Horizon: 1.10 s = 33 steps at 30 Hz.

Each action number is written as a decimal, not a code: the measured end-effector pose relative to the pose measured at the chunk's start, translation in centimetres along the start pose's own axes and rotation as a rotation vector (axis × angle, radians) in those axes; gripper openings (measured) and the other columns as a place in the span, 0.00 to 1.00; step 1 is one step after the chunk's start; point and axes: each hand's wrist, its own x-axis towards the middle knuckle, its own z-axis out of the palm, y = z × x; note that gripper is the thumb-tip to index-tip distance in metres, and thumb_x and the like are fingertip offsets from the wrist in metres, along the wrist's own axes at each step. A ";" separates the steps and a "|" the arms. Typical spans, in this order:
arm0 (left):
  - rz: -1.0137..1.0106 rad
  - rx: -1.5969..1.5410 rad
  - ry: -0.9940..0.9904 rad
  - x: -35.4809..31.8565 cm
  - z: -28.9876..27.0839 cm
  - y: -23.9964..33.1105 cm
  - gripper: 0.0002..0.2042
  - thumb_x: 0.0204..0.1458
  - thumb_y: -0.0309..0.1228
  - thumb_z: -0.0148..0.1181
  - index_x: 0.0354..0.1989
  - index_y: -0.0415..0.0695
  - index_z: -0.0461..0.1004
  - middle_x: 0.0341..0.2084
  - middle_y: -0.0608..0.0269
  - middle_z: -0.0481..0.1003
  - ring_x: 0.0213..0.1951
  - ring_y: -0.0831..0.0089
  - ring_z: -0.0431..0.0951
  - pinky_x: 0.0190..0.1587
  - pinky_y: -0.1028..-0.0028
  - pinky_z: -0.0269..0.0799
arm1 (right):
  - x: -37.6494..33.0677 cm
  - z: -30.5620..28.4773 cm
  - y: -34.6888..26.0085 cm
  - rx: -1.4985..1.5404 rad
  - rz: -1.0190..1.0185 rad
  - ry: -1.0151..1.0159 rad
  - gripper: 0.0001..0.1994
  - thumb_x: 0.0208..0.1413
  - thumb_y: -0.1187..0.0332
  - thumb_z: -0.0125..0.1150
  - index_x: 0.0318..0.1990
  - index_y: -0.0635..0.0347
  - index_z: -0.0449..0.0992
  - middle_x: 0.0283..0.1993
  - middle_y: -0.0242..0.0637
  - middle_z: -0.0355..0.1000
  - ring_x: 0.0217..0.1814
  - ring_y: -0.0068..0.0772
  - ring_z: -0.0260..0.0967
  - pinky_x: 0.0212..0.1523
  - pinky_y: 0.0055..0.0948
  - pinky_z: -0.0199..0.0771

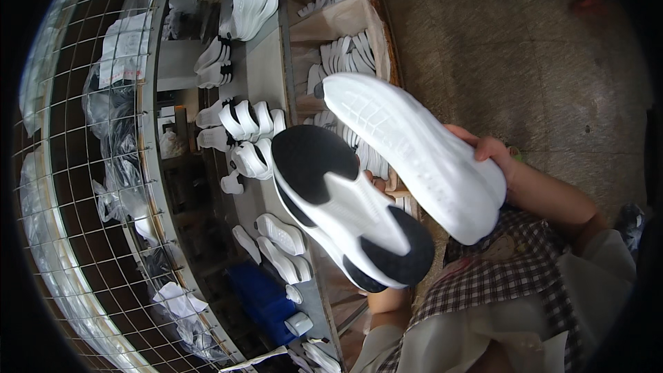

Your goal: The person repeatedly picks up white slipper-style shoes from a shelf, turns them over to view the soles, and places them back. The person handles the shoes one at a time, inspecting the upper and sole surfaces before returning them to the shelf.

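Observation:
My right hand (494,155) is closed round the heel end of a long white shoe sole (414,145), held up at a slant with its ribbed inner side showing. In my left hand (376,181), mostly hidden behind what it holds, is a white shoe sole with black patches (345,200), its tread facing up. A second sole edge (324,249) shows beneath that one, stacked against it. The two hands' soles are close side by side. Only a few fingertips of my left hand show.
A grey shelf (266,72) on the left carries several white soles (252,121), a blue bin (259,297) and a white cup (298,323). Lined boxes (345,17) beside it hold more soles. Wire mesh (76,166) stands at far left; brown floor (525,48) lies right.

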 end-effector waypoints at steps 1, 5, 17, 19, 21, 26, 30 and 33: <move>-0.004 0.028 0.008 0.0 0.1 0.0 0.32 0.60 0.40 0.46 0.68 0.39 0.41 0.54 0.47 0.65 0.47 0.59 0.73 0.40 0.61 0.76 | 0.0 0.1 -0.1 -0.182 -0.023 0.080 0.45 0.35 0.65 0.60 0.66 0.63 0.49 0.60 0.54 0.58 0.59 0.46 0.63 0.59 0.43 0.67; -0.037 0.104 0.055 0.4 0.0 0.1 0.33 0.59 0.41 0.47 0.68 0.40 0.40 0.53 0.48 0.66 0.46 0.60 0.72 0.39 0.62 0.77 | 0.4 -1.2 0.4 -0.280 -0.026 0.070 0.45 0.35 0.63 0.60 0.66 0.63 0.49 0.60 0.51 0.59 0.61 0.44 0.60 0.60 0.40 0.65; -0.102 -0.053 -0.125 0.7 -1.5 1.8 0.33 0.59 0.42 0.44 0.68 0.41 0.41 0.56 0.51 0.64 0.45 0.65 0.69 0.31 0.69 0.70 | 0.1 -3.9 0.8 0.422 0.008 -0.193 0.38 0.40 0.65 0.51 0.65 0.61 0.52 0.58 0.54 0.62 0.55 0.48 0.68 0.54 0.44 0.73; -0.056 0.130 0.113 0.3 -0.1 2.0 0.35 0.57 0.45 0.49 0.67 0.40 0.45 0.48 0.54 0.67 0.37 0.70 0.69 0.27 0.74 0.67 | -0.1 -3.4 0.5 0.298 0.009 -0.127 0.40 0.38 0.66 0.53 0.65 0.61 0.53 0.59 0.53 0.62 0.57 0.48 0.67 0.56 0.44 0.71; -0.042 0.277 0.291 -0.1 1.3 2.1 0.35 0.56 0.45 0.51 0.67 0.39 0.47 0.43 0.56 0.68 0.33 0.73 0.68 0.24 0.77 0.64 | -0.2 -3.2 0.3 0.128 0.006 -0.035 0.41 0.36 0.65 0.55 0.65 0.61 0.54 0.59 0.52 0.61 0.58 0.48 0.65 0.58 0.44 0.68; -0.046 0.219 0.270 0.3 1.3 1.5 0.32 0.57 0.41 0.48 0.67 0.39 0.47 0.39 0.58 0.65 0.29 0.75 0.64 0.23 0.77 0.61 | 0.7 -4.5 0.7 -0.146 0.050 0.109 0.43 0.32 0.67 0.57 0.65 0.59 0.55 0.60 0.50 0.61 0.60 0.49 0.62 0.60 0.45 0.65; -0.046 0.130 0.248 0.1 0.3 1.3 0.30 0.59 0.38 0.45 0.67 0.38 0.47 0.36 0.60 0.63 0.27 0.77 0.61 0.22 0.78 0.58 | 0.9 -5.5 1.7 0.151 0.097 -0.065 0.40 0.36 0.67 0.54 0.65 0.61 0.54 0.60 0.54 0.60 0.59 0.50 0.64 0.58 0.44 0.68; -0.031 0.057 0.222 -0.3 -0.2 1.6 0.28 0.60 0.35 0.43 0.67 0.38 0.48 0.34 0.61 0.61 0.25 0.78 0.59 0.21 0.79 0.55 | 0.4 -5.8 2.6 0.275 0.039 -0.075 0.37 0.41 0.65 0.50 0.64 0.64 0.54 0.58 0.56 0.61 0.57 0.51 0.66 0.57 0.44 0.70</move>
